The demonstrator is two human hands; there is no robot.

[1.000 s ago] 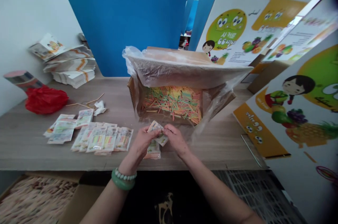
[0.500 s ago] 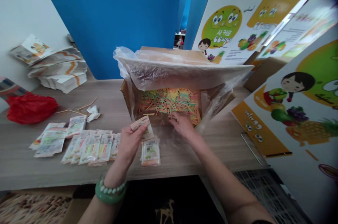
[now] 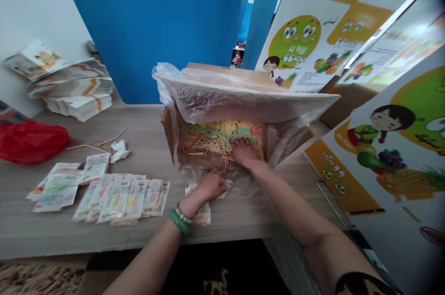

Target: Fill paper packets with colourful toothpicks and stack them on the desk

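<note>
My right hand [image 3: 243,151] is inside the open cardboard box [image 3: 168,135], its fingers stretched out over a heap of thin coloured sticks [image 3: 208,135]. Just in front of the box, my left hand [image 3: 211,185] has its fingers curled round a small printed packet [image 3: 226,187], most of which the hand hides. More packets [image 3: 202,216] lie on the table under my left wrist, partly covered. A row of clear packets with coloured sticks [image 3: 116,200] lies to the left.
Clear plastic lining [image 3: 215,98] hangs over the box's raised flap. At the left are a red plastic bag [image 3: 34,140], a crumpled tissue [image 3: 120,150] and stacked flat cartons [image 3: 78,96]. Large printed cartons [image 3: 389,147] stand at the right. A blue panel [image 3: 156,31] rises behind.
My left hand has moved right and turned palm down with the packet, to the box's front edge. My right hand has reached deeper onto the sticks, its fingers now stretched. The view has shifted slightly.
</note>
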